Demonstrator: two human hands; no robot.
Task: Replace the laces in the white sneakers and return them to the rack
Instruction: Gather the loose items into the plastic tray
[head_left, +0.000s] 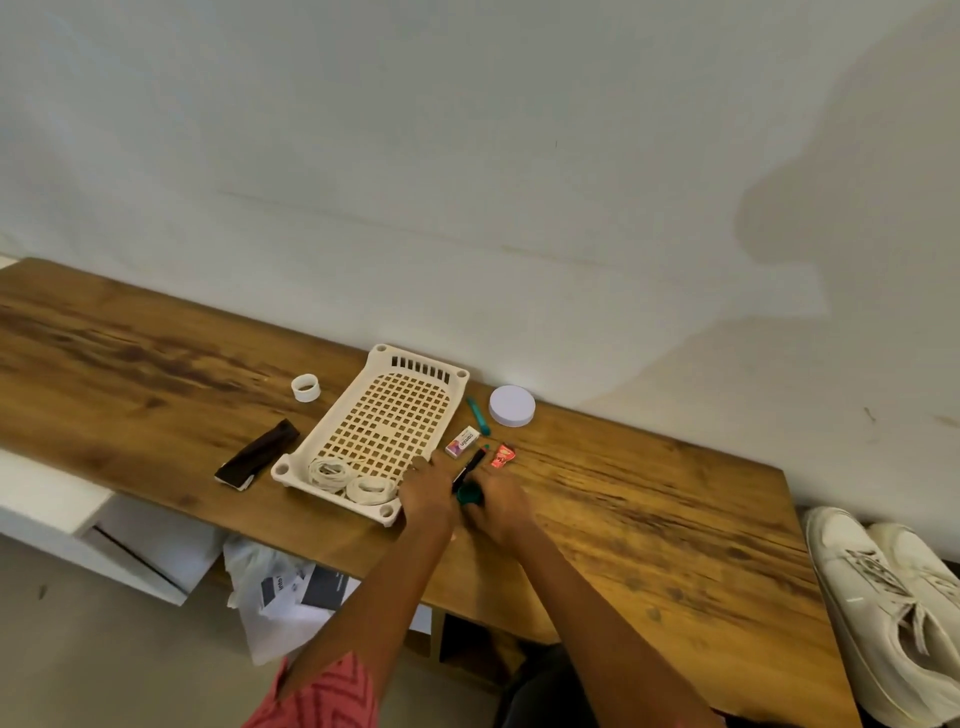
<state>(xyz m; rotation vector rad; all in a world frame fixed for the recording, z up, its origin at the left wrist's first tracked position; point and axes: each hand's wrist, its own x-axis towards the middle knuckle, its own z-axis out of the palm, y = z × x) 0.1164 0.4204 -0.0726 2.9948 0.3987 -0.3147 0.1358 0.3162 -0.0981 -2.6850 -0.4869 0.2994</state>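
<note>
Counter (649, 499): a long wooden top set against a pale wall.
Sneakers (893, 608): a white pair lying at the right end of the counter, side by side, laces threaded and loose, well apart from both hands.
Tray (384, 415): a cream plastic tray with a grid floor, near the middle of the counter, lying at an angle.
Laces (350, 480): two coiled cream bundles in the near end of the tray, just beside each other.
Left hand (428, 491): rests at the tray's near right corner, fingers reaching onto the rim; whether they grip it cannot be told.
Right hand (496, 506): just right of the left hand, low on the counter, fingers curled around a small dark green object (470, 496); what that object is cannot be told.
Small items: a black pen (470, 467), a white eraser box (462, 441), a teal pen (478, 415) and a red packet (503, 456) lie right of the tray.
Round lid (511, 405): white, near the wall.
Tape roll (305, 387): white, left of the tray.
Dark pouch (257, 456): flat, just left of the tray.
</note>
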